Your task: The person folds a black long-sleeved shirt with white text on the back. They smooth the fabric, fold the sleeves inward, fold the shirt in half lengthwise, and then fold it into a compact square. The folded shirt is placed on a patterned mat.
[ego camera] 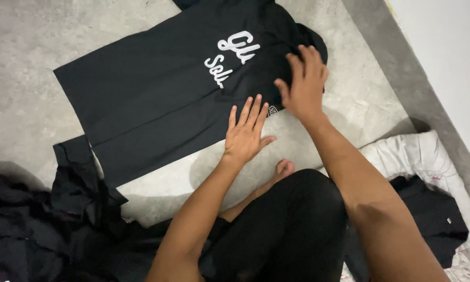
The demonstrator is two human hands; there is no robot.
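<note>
Nearby, both hands' fingers spread flat on the black shirt (156, 94), left hand (245, 136), right hand (304, 86); dark clothes pile (42, 230) beside.

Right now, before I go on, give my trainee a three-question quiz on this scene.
1. True or false: the black shirt lies spread flat on the concrete floor.
2. Which hand lies flat, fingers spread, on the shirt's near edge: left hand or right hand?
3. Where is the heap of dark clothes: A) lower left, B) upper right?

Key: 1 true; 2 left hand; 3 A.
</note>
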